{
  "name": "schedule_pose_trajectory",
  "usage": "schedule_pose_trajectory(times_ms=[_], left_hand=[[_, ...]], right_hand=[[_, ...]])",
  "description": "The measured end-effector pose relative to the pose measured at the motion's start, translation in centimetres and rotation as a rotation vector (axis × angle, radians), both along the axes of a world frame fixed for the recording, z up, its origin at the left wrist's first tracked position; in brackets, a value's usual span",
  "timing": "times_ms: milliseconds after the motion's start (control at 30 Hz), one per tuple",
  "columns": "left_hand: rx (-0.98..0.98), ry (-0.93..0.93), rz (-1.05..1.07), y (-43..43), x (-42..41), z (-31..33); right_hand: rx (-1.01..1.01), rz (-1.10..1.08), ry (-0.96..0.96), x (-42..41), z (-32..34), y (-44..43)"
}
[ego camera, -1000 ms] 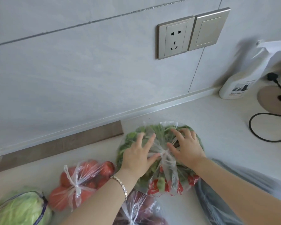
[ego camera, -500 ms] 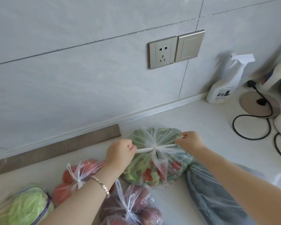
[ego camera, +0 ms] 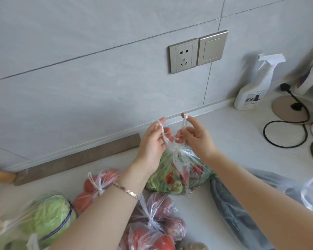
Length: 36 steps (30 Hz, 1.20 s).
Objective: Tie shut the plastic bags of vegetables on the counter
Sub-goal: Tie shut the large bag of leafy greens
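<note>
both hands are clamped on plastic. my left hand point(ego camera: 152, 141) pinches the left tail point(ego camera: 163, 136) and my right hand point(ego camera: 197, 139) pinches the right tail point(ego camera: 184, 122), both drawn up above the knot point(ego camera: 173, 149), which sits just below and between the two pinches. the bag of greens point(ego camera: 179, 175) spreads out under the knot, and its belly seems to rest on the counter point(ego camera: 242, 141).

i judge the film thin, slick and stretchy, and the load light and soft. the tails are the place to hold, close to the knot, pulling evenly so the film doesn't tear.

i count at least seven bags. apart from the one in my grip, two tied ones lie under my left wrist, the tomato bag point(ego camera: 98, 192) and the reddish-purple bag point(ego camera: 157, 213). a red-filled bag point(ego camera: 148, 239) sits nearer me, and a cabbage bag point(ego camera: 49, 217) lies far out beyond my left forearm. a dark bag point(ego camera: 233, 213) lies beneath my right forearm, with a pale bag point(ego camera: 311, 192) outside it. the last two look untied, though i can't be sure.
</note>
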<state>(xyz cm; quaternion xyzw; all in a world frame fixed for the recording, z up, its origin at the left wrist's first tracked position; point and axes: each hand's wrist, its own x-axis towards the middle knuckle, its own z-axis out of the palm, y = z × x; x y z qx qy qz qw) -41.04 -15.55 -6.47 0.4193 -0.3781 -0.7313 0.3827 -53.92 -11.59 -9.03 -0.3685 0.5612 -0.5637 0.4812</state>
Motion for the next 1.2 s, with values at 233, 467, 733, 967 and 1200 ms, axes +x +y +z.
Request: schedule_pose_trajectory(times_ms=[233,467,733,967,1200], left_hand=[[-0.647,-0.456,-0.164,1.1,-1.7,0.9],[-0.602,-0.749,-0.529,-1.1,-1.6,0.0],[-0.736,-0.839,-0.269,-1.2,1.1,-1.7],[-0.630,-1.115,-0.281,-2.5,4.0,-4.0],[-0.640,-0.940,-0.718,-1.8,0.2,-2.1]], right_hand=[[0.273,0.425,0.621,0.6,1.4,-0.3],[0.218,0.303,0.227,-0.7,1.1,1.1],[0.239,0.183,0.149,-1.3,-1.2,0.0],[0.251,0.109,0.149,-0.7,-2.3,-1.0],[0.197,0.137,0.382,-0.5,-1.8,-1.4]])
